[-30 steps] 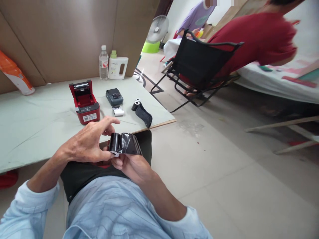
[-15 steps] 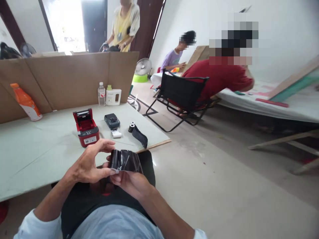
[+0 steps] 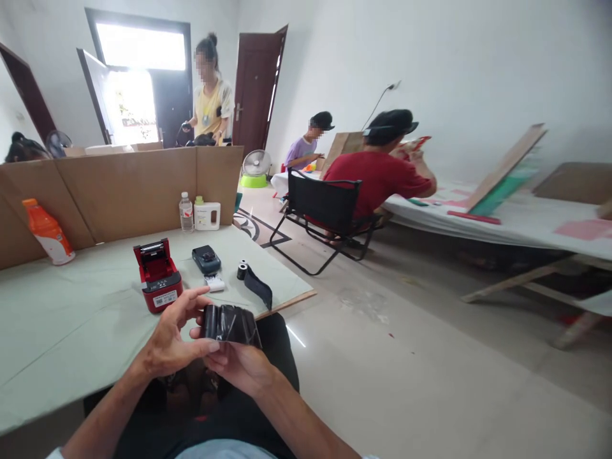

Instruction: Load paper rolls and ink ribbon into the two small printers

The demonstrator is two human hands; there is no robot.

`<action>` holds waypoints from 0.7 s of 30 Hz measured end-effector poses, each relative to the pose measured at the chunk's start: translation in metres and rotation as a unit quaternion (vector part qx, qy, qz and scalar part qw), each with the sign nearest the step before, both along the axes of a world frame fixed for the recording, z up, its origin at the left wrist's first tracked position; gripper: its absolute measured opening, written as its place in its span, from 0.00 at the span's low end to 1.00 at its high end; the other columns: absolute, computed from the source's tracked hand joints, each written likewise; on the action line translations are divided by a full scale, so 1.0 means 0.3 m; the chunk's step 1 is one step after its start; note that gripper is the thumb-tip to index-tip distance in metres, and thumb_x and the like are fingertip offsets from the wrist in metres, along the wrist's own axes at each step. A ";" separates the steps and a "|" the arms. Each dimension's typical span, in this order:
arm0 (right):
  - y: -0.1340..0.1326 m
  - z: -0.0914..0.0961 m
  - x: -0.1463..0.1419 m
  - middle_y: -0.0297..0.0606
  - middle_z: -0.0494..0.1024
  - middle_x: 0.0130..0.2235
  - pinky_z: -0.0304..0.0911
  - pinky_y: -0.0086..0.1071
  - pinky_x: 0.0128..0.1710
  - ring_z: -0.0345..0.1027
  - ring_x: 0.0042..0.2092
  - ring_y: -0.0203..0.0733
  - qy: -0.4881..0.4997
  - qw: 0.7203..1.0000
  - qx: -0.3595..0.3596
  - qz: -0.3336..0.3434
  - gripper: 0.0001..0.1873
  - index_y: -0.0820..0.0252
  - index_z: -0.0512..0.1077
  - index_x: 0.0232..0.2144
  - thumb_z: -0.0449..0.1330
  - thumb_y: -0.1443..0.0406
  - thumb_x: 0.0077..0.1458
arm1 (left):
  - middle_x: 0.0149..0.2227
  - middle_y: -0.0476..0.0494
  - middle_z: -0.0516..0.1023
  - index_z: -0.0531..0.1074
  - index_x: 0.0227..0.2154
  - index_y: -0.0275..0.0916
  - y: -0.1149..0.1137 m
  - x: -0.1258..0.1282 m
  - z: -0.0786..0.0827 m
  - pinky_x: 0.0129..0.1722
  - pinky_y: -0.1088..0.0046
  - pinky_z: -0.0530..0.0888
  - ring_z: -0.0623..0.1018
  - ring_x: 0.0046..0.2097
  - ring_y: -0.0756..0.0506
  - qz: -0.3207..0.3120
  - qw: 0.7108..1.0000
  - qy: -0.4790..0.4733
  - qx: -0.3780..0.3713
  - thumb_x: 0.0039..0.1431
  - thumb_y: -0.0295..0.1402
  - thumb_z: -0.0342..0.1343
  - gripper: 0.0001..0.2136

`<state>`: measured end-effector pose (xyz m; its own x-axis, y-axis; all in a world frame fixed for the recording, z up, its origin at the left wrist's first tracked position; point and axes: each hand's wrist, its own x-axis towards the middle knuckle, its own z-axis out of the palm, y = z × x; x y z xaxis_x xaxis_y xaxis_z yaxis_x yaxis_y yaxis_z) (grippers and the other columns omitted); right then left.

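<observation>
Between my two hands is a shiny black bundle of rolls in clear plastic film (image 3: 234, 326), above my lap at the table's front edge. My left hand (image 3: 167, 341) grips its left end, thumb at the lower edge and fingers curled around the far side. From below, my right hand (image 3: 246, 370) holds the underside; its fingers are partly hidden. Beyond them on the table stands a red printer (image 3: 160, 287) with its lid up. Right of it lie a small dark device (image 3: 206, 259), a white roll (image 3: 215, 283) and a black paper roll (image 3: 243, 273) with its strip partly unwound.
A cardboard screen (image 3: 129, 191) borders the table (image 3: 71, 325) at the back. Before it stand an orange bottle (image 3: 48, 233), a clear bottle (image 3: 186, 213) and a white jug (image 3: 207, 215). A person in red (image 3: 368, 172) sits on a black folding chair (image 3: 325, 197) to the right.
My view has tilted up, so the table and hands appear lower or shifted left. Both hands keep hold of the black bundle. The person in red now has raised hands.
</observation>
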<state>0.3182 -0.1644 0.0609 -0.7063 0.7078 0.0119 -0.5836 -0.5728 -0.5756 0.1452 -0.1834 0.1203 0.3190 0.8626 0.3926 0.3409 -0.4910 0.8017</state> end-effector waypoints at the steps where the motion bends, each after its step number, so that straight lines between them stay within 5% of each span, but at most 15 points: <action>1: 0.004 0.004 0.000 0.37 0.84 0.37 0.52 0.27 0.25 0.49 0.23 0.26 -0.001 1.000 -0.004 -0.001 0.27 0.57 0.80 0.44 0.81 0.58 0.43 | 0.54 0.38 0.79 0.63 0.66 0.42 0.007 -0.001 -0.017 0.59 0.58 0.77 0.80 0.55 0.39 0.013 1.000 -0.010 -0.001 0.51 0.28 0.68 0.39; 5: 0.044 -0.024 0.001 0.38 0.83 0.35 0.50 0.27 0.25 0.51 0.23 0.27 -0.045 0.999 0.016 0.002 0.22 0.59 0.79 0.39 0.79 0.57 0.45 | 0.54 0.38 0.80 0.64 0.66 0.42 0.030 -0.008 -0.007 0.59 0.55 0.77 0.80 0.55 0.37 -0.008 0.993 0.108 0.037 0.49 0.26 0.68 0.39; 9: 0.092 -0.048 -0.007 0.30 0.72 0.20 0.51 0.29 0.25 0.55 0.22 0.30 -0.098 0.992 0.071 -0.035 0.23 0.60 0.74 0.26 0.80 0.53 0.42 | 0.62 0.32 0.75 0.63 0.66 0.41 0.049 -0.017 0.051 0.64 0.47 0.73 0.75 0.64 0.32 -0.041 0.963 0.245 0.103 0.50 0.22 0.64 0.38; 17: 0.080 0.060 0.005 0.38 0.83 0.35 0.50 0.28 0.25 0.49 0.23 0.28 -0.047 0.996 0.071 0.010 0.21 0.59 0.78 0.40 0.77 0.56 0.48 | 0.54 0.37 0.79 0.62 0.67 0.42 0.053 -0.044 0.007 0.59 0.58 0.77 0.81 0.53 0.40 0.006 0.999 0.022 0.030 0.52 0.28 0.70 0.40; 21: 0.084 0.045 0.001 0.37 0.83 0.34 0.48 0.28 0.25 0.48 0.23 0.28 -0.071 0.996 0.061 0.004 0.19 0.58 0.78 0.41 0.76 0.57 0.50 | 0.50 0.39 0.81 0.66 0.62 0.40 0.063 -0.042 0.021 0.57 0.57 0.78 0.82 0.51 0.40 0.003 0.994 0.100 0.038 0.50 0.27 0.69 0.35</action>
